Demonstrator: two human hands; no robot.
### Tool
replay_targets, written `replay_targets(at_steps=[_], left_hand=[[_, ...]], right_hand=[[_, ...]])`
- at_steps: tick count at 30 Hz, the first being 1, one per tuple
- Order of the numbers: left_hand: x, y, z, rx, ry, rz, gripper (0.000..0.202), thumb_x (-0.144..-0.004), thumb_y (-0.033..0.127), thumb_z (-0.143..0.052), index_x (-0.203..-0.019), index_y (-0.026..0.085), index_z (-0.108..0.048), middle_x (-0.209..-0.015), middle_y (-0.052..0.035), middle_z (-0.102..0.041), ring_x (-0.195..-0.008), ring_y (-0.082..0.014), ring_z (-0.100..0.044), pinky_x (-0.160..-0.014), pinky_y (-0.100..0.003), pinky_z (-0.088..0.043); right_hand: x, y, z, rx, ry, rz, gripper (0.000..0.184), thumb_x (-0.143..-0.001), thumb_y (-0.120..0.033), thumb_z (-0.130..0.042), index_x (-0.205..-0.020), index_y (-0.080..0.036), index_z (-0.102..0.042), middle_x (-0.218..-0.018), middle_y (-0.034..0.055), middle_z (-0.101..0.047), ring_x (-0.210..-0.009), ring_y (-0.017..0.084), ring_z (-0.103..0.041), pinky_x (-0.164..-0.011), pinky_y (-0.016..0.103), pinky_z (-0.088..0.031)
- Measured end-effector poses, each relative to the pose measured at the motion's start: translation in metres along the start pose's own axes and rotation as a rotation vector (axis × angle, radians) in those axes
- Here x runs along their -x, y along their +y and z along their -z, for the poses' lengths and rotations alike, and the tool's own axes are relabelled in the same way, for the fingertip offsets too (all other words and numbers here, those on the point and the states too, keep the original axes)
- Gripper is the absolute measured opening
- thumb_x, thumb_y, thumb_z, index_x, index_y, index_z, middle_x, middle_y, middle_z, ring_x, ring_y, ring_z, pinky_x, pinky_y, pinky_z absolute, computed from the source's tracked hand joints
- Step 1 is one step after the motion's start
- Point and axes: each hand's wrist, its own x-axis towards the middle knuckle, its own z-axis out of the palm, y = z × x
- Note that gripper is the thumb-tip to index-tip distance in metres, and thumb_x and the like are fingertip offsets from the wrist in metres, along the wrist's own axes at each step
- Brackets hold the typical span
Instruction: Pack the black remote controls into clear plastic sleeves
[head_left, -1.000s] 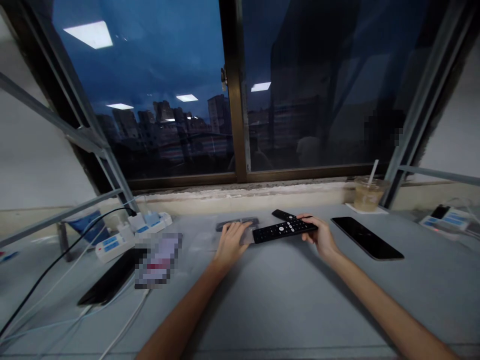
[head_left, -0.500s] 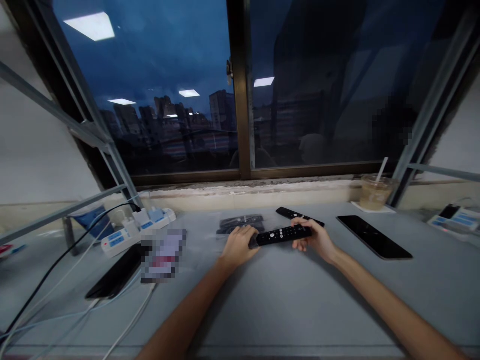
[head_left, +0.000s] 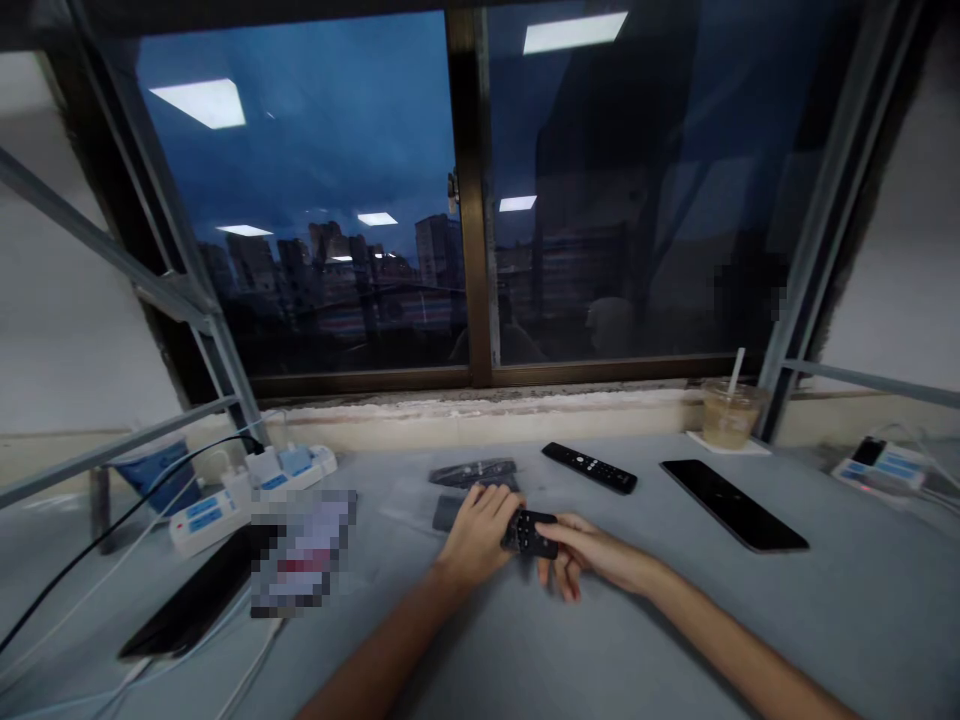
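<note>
A black remote control (head_left: 534,536) with round buttons is between my two hands, low over the grey table. My right hand (head_left: 581,555) pinches its right end, thumb on top and the other fingers curled below. My left hand (head_left: 478,528) is closed over its left part, where clear plastic film shows at the fingers. A dark end (head_left: 448,513) sticks out left of that hand, seemingly inside the film; the hand hides the join. Just behind lies another remote in clear wrap (head_left: 471,471). To the right, a bare black remote (head_left: 589,467) rests buttons up.
A black phone or tablet (head_left: 733,505) lies at the right, with a drink cup and straw (head_left: 729,415) behind it. At left are a dark phone (head_left: 201,590), a blurred-out phone (head_left: 306,555), cables, a power strip (head_left: 210,520) and a blue container (head_left: 157,475). A window (head_left: 315,200) stands behind.
The held remote has moved left, into or under my left hand, so only its right end shows. My right hand has followed leftward. The view has tilted up slightly.
</note>
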Motion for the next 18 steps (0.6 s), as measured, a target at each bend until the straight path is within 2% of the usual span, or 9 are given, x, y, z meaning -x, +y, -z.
replay_targets(at_steps=[3,6,8,11,13,16,18], left_hand=[[-0.002,-0.004,-0.001,-0.011,0.004,-0.006,0.034,-0.073,0.022,-0.058,-0.106,0.02,-0.049,-0.099,-0.0058,-0.059,-0.094,-0.023,-0.052,-0.085,-0.036,-0.035],[-0.002,-0.015,-0.001,0.0,0.034,0.097,0.05,-0.069,0.028,-0.064,-0.114,0.018,-0.045,-0.106,-0.008,-0.058,-0.099,-0.026,-0.051,-0.085,-0.038,-0.037],[-0.001,-0.024,-0.001,0.008,0.013,0.171,0.047,-0.069,0.025,-0.064,-0.112,0.017,-0.047,-0.106,-0.008,-0.059,-0.1,-0.0261,-0.052,-0.085,-0.038,-0.039],[0.001,-0.034,-0.003,0.006,-0.035,0.239,0.035,-0.074,0.023,-0.062,-0.107,0.018,-0.051,-0.106,-0.0075,-0.061,-0.1,-0.0247,-0.055,-0.085,-0.036,-0.041],[0.002,-0.035,-0.003,-0.009,-0.036,0.253,0.033,-0.076,0.027,-0.062,-0.106,0.019,-0.052,-0.107,-0.0075,-0.061,-0.1,-0.0241,-0.055,-0.085,-0.036,-0.042],[0.002,-0.033,-0.002,-0.029,-0.024,0.217,0.039,-0.075,0.03,-0.064,-0.111,0.02,-0.051,-0.109,-0.0072,-0.06,-0.102,-0.0234,-0.054,-0.086,-0.036,-0.041],[0.003,-0.03,-0.001,-0.043,-0.016,0.176,0.045,-0.075,0.031,-0.064,-0.116,0.021,-0.049,-0.109,-0.007,-0.06,-0.103,-0.0232,-0.054,-0.087,-0.036,-0.041]], right_hand=[[-0.005,0.001,0.005,0.016,0.112,0.072,0.048,-0.077,-0.057,-0.048,-0.075,-0.01,-0.058,-0.059,0.0067,-0.065,-0.039,0.01,-0.054,-0.036,0.02,-0.04],[-0.003,-0.005,0.016,-0.028,0.263,0.133,0.049,-0.078,-0.057,-0.047,-0.064,-0.012,-0.057,-0.052,0.0053,-0.062,-0.04,0.01,-0.052,-0.038,0.02,-0.04],[0.001,-0.01,0.024,-0.134,0.277,0.12,0.048,-0.079,-0.059,-0.044,-0.068,-0.014,-0.057,-0.054,0.0039,-0.061,-0.042,0.009,-0.052,-0.039,0.019,-0.039],[0.007,-0.015,0.032,-0.271,0.153,0.091,0.049,-0.081,-0.06,-0.039,-0.076,-0.015,-0.058,-0.066,0.0039,-0.061,-0.047,0.008,-0.051,-0.038,0.018,-0.037],[0.008,-0.014,0.035,-0.298,0.091,0.088,0.043,-0.081,-0.056,-0.044,-0.079,-0.015,-0.058,-0.071,0.0025,-0.06,-0.046,0.006,-0.049,-0.038,0.017,-0.037],[0.009,-0.01,0.036,-0.267,0.136,0.101,0.029,-0.078,-0.047,-0.057,-0.087,-0.019,-0.057,-0.077,-0.0003,-0.057,-0.048,0.005,-0.048,-0.035,0.015,-0.034],[0.009,-0.008,0.036,-0.208,0.196,0.101,0.031,-0.076,-0.042,-0.061,-0.099,-0.022,-0.056,-0.081,0.0002,-0.057,-0.056,0.007,-0.053,-0.035,0.013,-0.034]])
